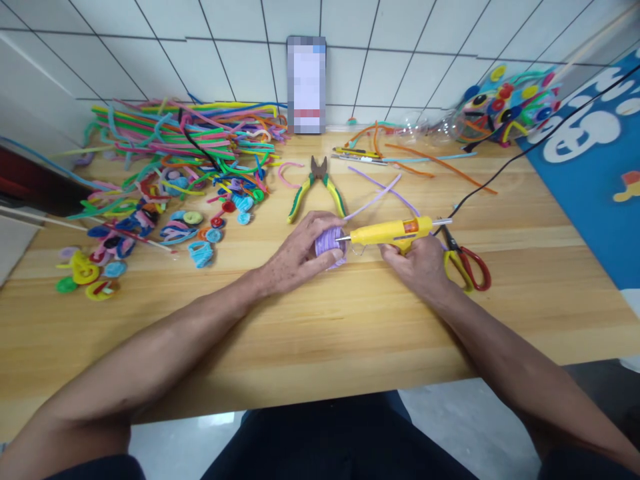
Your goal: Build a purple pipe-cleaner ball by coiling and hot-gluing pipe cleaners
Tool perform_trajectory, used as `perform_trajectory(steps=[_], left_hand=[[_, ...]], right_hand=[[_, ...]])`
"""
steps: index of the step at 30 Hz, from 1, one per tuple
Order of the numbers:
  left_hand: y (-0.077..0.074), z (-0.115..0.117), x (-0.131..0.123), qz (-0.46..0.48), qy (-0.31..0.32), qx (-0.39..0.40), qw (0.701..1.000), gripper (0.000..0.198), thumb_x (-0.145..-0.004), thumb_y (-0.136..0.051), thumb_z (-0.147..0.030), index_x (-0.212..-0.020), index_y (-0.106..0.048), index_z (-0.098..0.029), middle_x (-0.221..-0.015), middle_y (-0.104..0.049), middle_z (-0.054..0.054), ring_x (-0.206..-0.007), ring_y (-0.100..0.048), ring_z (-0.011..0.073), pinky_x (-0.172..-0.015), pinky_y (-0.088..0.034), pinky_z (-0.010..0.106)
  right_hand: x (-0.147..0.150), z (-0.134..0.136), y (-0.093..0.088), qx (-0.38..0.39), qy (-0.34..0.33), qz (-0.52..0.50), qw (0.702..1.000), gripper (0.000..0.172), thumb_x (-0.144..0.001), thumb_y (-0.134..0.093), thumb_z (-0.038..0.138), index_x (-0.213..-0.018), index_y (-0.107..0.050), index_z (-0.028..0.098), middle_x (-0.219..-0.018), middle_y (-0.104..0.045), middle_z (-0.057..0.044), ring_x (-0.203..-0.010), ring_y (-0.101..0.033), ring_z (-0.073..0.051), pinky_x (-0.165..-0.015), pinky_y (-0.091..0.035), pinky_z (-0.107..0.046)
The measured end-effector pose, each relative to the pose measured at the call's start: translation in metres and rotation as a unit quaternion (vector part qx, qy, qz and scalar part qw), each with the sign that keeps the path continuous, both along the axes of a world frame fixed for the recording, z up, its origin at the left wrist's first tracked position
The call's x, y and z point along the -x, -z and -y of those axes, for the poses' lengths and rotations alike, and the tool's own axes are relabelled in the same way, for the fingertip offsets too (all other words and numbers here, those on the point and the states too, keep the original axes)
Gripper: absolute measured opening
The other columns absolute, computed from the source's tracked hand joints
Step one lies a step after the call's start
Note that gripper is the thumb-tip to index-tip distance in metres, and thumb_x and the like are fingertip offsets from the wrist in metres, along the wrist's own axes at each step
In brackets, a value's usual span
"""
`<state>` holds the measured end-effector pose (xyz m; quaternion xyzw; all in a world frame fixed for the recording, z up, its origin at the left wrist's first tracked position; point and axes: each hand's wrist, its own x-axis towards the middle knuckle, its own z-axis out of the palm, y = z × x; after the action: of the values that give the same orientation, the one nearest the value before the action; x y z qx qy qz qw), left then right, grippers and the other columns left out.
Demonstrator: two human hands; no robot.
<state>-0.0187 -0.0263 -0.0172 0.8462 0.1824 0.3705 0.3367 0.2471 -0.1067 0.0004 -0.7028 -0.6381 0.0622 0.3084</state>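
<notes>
I sit at a worktop [320, 333] of pale wooden boards, the grain running left to right, its front edge just above my lap. Behind it rises a wall [410, 60] of large white tiles with thin dark joints, meeting the worktop along its far edge. Past the right end lies a blue surface [600, 220] with white rounded shapes. On my left are a white ledge [15, 247] and a dark red strip [30, 180] above it. Below the front edge the floor [450, 413] is pale grey. The light is even and soft.
</notes>
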Motion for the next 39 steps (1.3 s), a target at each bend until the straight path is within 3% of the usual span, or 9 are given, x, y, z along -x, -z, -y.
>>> perform_trajectory(steps=[5,9,33,39], left_hand=[[-0.0024,0.0008,-0.0006,-0.003,0.001,0.008,1.000,0.038,-0.109,-0.062,-0.050,-0.140,-0.061,-0.028,-0.140,-0.067,0.013,-0.134,-0.063,0.0284,-0.116,-0.055,0.051],[-0.0039,0.0011,-0.0006,-0.008,-0.001,0.008,1.000,0.040,-0.109,-0.062,-0.050,-0.140,-0.059,-0.026,-0.141,-0.066,0.014,-0.134,-0.063,0.0285,-0.115,-0.055,0.051],[-0.0010,0.0002,-0.0016,0.015,0.002,-0.009,1.000,0.036,-0.109,-0.063,-0.045,-0.140,-0.060,-0.026,-0.137,-0.066,0.013,-0.133,-0.064,0.0264,-0.115,-0.055,0.049],[-0.0006,-0.0004,-0.0022,0.006,-0.003,-0.009,1.000,0.038,-0.110,-0.061,-0.047,-0.139,-0.061,-0.024,-0.138,-0.066,0.014,-0.133,-0.064,0.0269,-0.116,-0.054,0.048]], right_hand=[[0.0014,0.0002,-0.0047,0.000,-0.003,-0.008,1.000,0.019,-0.077,-0.062,0.031,-0.061,-0.053,0.027,-0.057,-0.063,-0.001,-0.057,-0.065,-0.022,-0.059,-0.051,-0.033],[0.0001,-0.0003,-0.0055,-0.010,-0.005,-0.015,1.000,0.022,-0.079,-0.062,0.033,-0.060,-0.052,0.028,-0.054,-0.060,-0.001,-0.053,-0.061,-0.021,-0.058,-0.051,-0.035],[-0.0007,-0.0018,0.0002,-0.022,0.012,0.023,0.999,0.020,-0.075,-0.061,0.032,-0.059,-0.050,0.028,-0.056,-0.065,-0.003,-0.057,-0.067,-0.025,-0.059,-0.052,-0.035],[0.0015,-0.0009,-0.0061,0.011,0.013,0.010,1.000,0.019,-0.077,-0.065,0.031,-0.061,-0.056,0.027,-0.059,-0.066,-0.003,-0.058,-0.068,-0.025,-0.062,-0.054,-0.036]])
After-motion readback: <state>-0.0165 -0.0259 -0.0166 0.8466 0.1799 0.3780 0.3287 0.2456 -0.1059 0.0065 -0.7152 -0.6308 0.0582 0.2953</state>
